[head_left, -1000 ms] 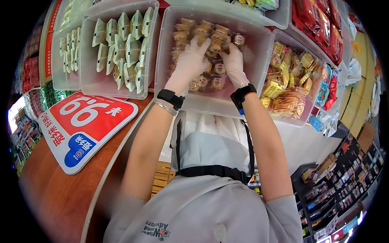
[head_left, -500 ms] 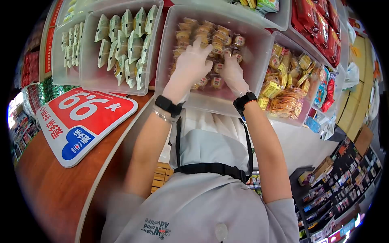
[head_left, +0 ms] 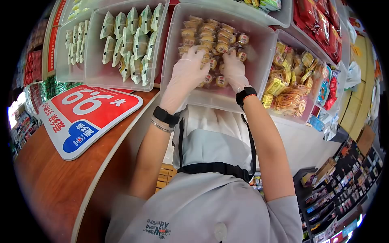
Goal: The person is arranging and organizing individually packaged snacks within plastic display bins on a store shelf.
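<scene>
Between snack tubs (head_left: 111,79), left hand (head_left: 185,73) and right hand (head_left: 236,71) part-cover wrapped cakes (head_left: 207,34); whether fingers (head_left: 199,52) clamp any is unclear.

A brown wooden table (head_left: 44,182) with a pale edge fills the lower left. Dark shelves (head_left: 324,198) full of small things stand at the lower right. A bright white glow (head_left: 15,113) shows at the far left

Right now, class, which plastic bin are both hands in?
The bin of small round wrapped snacks, between the pale packets and yellow packets; only there do the left hand and right hand reach.
</scene>
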Available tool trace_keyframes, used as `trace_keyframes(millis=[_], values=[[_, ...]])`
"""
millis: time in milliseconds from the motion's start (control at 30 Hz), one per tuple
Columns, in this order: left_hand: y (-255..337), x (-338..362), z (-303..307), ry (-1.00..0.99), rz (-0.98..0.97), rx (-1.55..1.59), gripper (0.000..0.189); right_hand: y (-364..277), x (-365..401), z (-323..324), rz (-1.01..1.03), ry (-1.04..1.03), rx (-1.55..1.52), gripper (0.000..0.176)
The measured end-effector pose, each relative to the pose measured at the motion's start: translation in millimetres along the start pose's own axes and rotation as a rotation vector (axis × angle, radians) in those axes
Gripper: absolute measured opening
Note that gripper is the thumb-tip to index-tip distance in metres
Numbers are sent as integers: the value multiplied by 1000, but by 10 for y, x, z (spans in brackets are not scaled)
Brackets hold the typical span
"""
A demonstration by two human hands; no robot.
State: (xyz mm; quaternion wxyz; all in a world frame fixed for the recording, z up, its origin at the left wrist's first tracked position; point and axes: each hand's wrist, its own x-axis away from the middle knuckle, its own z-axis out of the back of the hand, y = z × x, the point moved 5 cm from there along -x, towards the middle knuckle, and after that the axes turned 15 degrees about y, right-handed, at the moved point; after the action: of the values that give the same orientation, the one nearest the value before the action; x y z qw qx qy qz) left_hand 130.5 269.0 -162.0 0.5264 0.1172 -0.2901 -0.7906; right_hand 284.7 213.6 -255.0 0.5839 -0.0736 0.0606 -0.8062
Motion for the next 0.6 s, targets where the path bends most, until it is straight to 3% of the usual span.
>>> trace_keyframes(millis=[167, 300, 367, 533, 600], values=[[34, -87, -7, 19, -43, -6, 44, 143, -34, 110, -226, -208, -326, 34], [108, -182, 36, 12, -92, -8, 42, 177, -55, 148, -210, -122, -332, 33], [130, -264, 2, 71, -151, -44, 40, 240, -68, 161, -352, -235, -452, 35], [340, -590, -166, 335, -245, -148, 29, 350, -74, 203, -392, -85, -528, 35], [371, -688, -313, 288, -305, -162, 29, 348, -83, 202, -428, -66, -564, 36]])
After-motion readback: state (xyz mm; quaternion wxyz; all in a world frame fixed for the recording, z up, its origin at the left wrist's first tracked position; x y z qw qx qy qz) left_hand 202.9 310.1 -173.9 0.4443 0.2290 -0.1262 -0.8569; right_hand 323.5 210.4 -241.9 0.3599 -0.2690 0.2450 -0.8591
